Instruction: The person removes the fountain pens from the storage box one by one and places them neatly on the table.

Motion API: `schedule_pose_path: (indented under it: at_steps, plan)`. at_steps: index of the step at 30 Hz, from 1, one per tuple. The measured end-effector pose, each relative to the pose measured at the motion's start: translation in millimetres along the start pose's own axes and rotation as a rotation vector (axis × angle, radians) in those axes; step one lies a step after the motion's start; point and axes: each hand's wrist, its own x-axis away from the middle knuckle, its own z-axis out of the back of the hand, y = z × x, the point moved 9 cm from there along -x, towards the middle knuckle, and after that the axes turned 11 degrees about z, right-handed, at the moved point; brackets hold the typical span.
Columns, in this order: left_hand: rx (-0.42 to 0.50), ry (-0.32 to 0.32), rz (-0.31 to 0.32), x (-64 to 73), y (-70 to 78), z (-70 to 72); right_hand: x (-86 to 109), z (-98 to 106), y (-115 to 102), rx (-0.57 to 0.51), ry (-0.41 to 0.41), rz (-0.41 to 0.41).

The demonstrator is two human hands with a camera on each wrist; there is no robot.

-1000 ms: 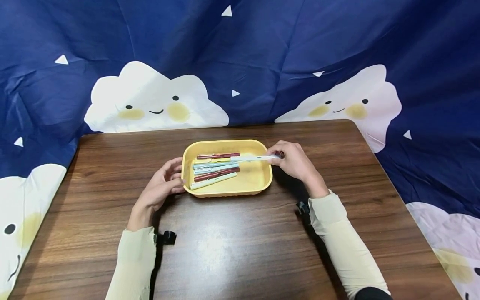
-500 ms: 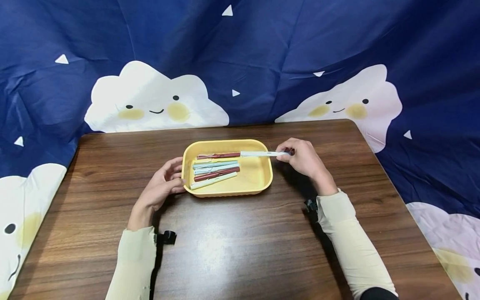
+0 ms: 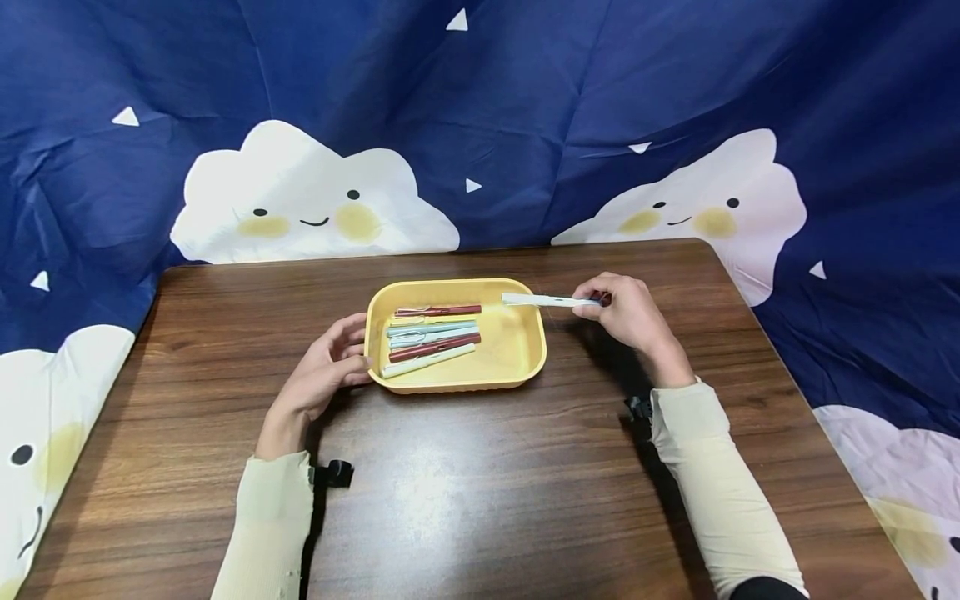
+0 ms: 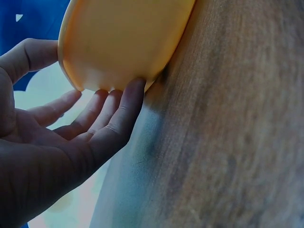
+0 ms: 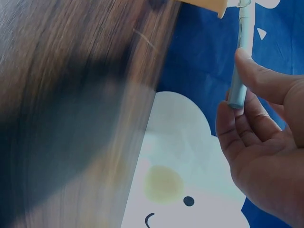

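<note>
In the head view a yellow tray stands on the table. Several capped pens lie side by side in its left part, among them a dark red pen, a light blue pen and a pale yellow-green pen. My right hand pinches a white pen near one end, thumb against fingers; its other end reaches over the tray's right rim. My left hand rests its spread fingers and thumb against the tray's left end. In the left wrist view, those fingertips touch the tray's outer wall.
The brown wooden table spreads around the tray. Behind it hangs a dark blue curtain with white clouds. A black strap mount sits at each wrist.
My right hand has moved right and slightly away from me, drawing the white pen from above the other pens to the tray's right rim. My left hand and the tray stay put.
</note>
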Motion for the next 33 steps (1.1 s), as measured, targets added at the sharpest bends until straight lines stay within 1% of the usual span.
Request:
schedule_pose_path:
  at_steps: [9, 17, 23, 29, 33]
  plan:
    - [0.002, 0.001, 0.002, 0.0, -1.6, 0.3, 7.0, 8.9, 13.8, 0.01, 0.006, -0.027]
    - [0.003, 0.004, 0.004, 0.4, -1.7, 1.1, 10.6, 10.2, 25.1, 0.024, -0.001, -0.041]
    - [0.005, 0.001, 0.005, -0.7, -1.9, 1.1, 15.7, 11.9, 42.4, 0.005, 0.018, -0.068]
    - [0.002, 0.001, 0.009, -0.5, -1.1, 0.4, 20.7, 13.2, 58.6, -0.036, 0.034, -0.11]
    - [0.003, 0.001, 0.01, -0.2, -0.3, -0.5, 22.5, 13.5, 66.1, -0.019, 0.027, -0.136]
